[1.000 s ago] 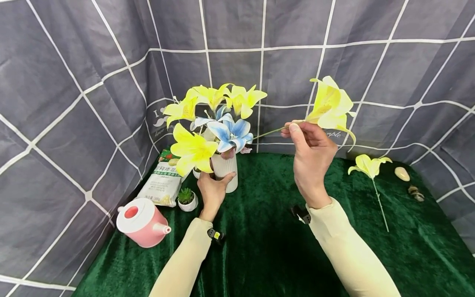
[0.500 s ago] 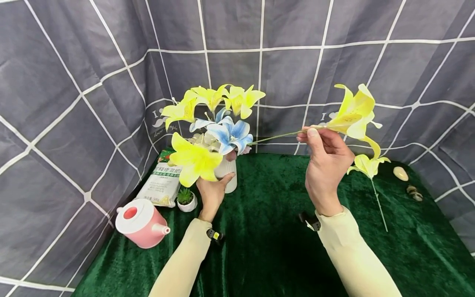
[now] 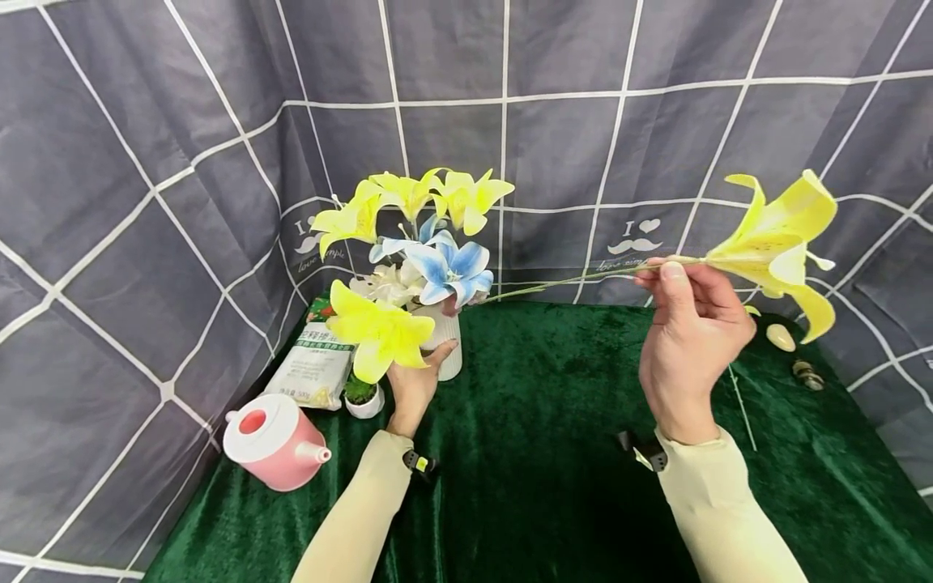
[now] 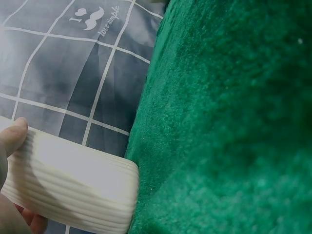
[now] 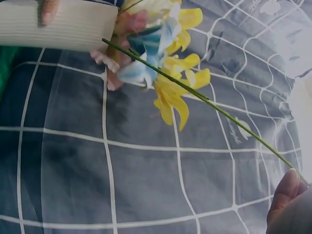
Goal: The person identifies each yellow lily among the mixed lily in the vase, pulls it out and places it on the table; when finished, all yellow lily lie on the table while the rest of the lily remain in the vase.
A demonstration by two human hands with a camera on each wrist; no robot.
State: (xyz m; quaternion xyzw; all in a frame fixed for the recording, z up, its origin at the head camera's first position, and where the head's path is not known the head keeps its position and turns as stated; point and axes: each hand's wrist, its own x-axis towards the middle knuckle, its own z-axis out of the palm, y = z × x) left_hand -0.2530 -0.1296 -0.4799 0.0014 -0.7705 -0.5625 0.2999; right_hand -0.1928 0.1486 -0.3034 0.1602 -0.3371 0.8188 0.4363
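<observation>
My left hand (image 3: 412, 390) grips a white ribbed vase (image 3: 450, 356), thumb on its near side. The vase (image 4: 83, 183) stands on the green cloth. It holds several yellow lilies (image 3: 382, 330), blue lilies (image 3: 453, 271) and paler blossoms (image 3: 389, 283). Out to the right, my right hand (image 3: 692, 348) pinches a yellow lily (image 3: 776, 243) by the stem, just under the bloom. That stem (image 5: 204, 99) slants across toward the vase. In the right wrist view its tip shows in front of the vase's rim, outside the mouth.
A pink watering can (image 3: 280, 449), a small potted succulent (image 3: 362, 397) and a white printed bag (image 3: 313, 364) stand at the left. Partly hidden behind my right hand lies another lily's stem (image 3: 743, 413). Stones (image 3: 780, 337) lie at the far right. A checked curtain (image 3: 554, 146) rises behind.
My right hand has moved right with the yellow lily, now held more level, and covers most of the lily lying there. The front yellow lily in the vase has tilted lower. My left hand stays.
</observation>
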